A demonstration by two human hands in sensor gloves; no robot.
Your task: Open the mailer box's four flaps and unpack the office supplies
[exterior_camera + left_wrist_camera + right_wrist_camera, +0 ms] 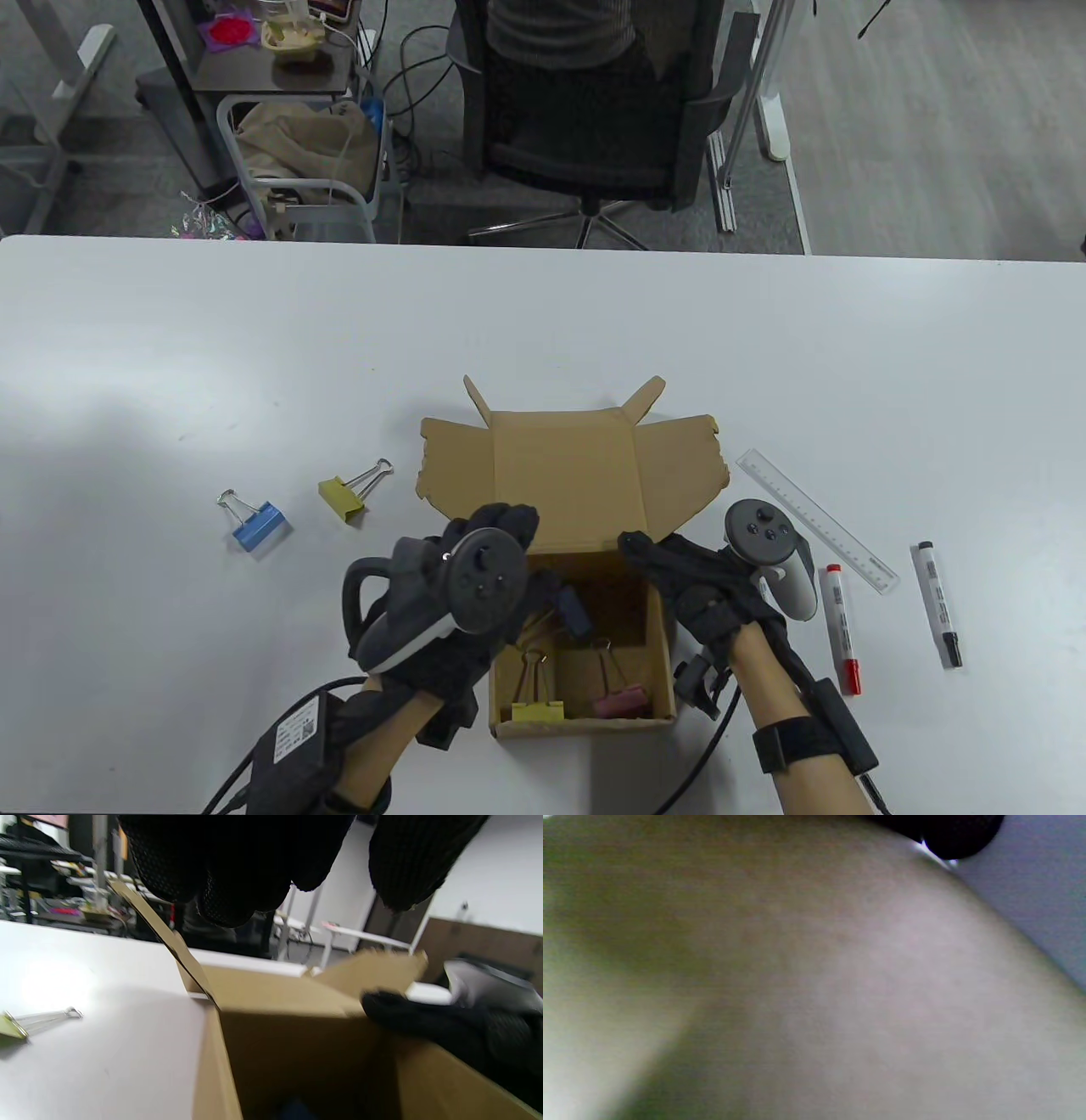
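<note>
- Near the front edge of the white table (170, 356) we see the cardboard mailer box (585, 722) standing open, its lid and side flaps (564, 475) folded out flat away from us.
- Inside the box lie a yellow binder clip (536, 709) at the near left and a pink binder clip (622, 701) beside it at the near right; a dark blue item (573, 613) shows further in, under our left hand, and we cannot tell what it is.
- Our left hand (462, 586) hovers over the left wall of the box, fingers bent down towards the opening; whether they pinch the dark blue item we cannot tell. The left wrist view shows the gloved fingertips (237, 878) hanging above the box interior, with nothing plainly between them.
- Our right hand (696, 586) rests on the right wall of the box, fingers curled over its top rim.
- The right wrist view is filled by a blurred brown surface, too close to read.
- Left of the box, well apart from it, a second yellow binder clip (344, 497) and a blue binder clip (259, 526) lie on the table.
- Right of the box lie a clear ruler (819, 522), a red marker (840, 628) and a black marker (936, 603), side by side without touching.
</note>
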